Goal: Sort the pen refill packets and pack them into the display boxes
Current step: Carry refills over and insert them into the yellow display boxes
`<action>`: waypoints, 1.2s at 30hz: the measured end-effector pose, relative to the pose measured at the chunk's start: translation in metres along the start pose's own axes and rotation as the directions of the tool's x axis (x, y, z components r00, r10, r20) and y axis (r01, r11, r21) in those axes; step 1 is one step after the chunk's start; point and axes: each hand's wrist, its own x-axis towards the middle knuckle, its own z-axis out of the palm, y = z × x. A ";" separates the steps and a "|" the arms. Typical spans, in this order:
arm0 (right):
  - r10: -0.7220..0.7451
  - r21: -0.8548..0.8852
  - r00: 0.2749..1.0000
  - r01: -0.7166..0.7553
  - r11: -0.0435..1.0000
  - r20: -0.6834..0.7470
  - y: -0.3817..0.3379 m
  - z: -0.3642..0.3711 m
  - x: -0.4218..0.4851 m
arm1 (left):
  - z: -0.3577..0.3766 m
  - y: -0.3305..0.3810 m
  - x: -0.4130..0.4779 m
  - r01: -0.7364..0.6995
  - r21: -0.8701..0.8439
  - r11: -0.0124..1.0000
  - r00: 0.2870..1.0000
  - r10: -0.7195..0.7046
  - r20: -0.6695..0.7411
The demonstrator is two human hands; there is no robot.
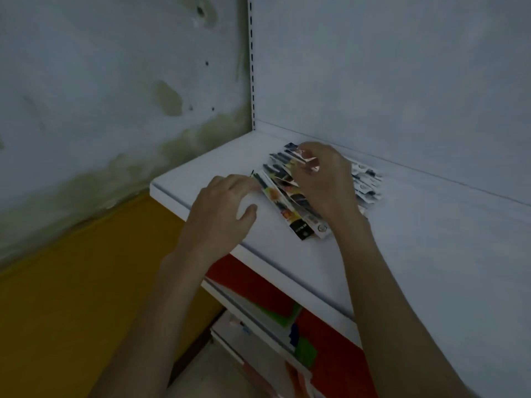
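A fanned pile of pen refill packets (290,202) lies on a white shelf (402,254), near its back left corner. The packets are long and narrow with printed colour labels. My left hand (221,208) rests on the shelf at the pile's left edge, fingertips touching the nearest packet. My right hand (321,173) sits on top of the pile with curled fingers pinching the far ends of some packets. More white packets (367,182) show to the right of that hand. No display box is in view.
The shelf's back panel (402,81) rises behind the pile. A stained wall (115,96) stands to the left above a yellow surface (71,297). Lower shelves (273,320) hold red, green and blue items.
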 end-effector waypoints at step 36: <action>-0.011 -0.500 1.000 0.013 0.866 0.007 0.002 0.020 0.050 | 0.040 -0.071 0.161 -0.345 -0.259 0.902 0.894 0.400 0.203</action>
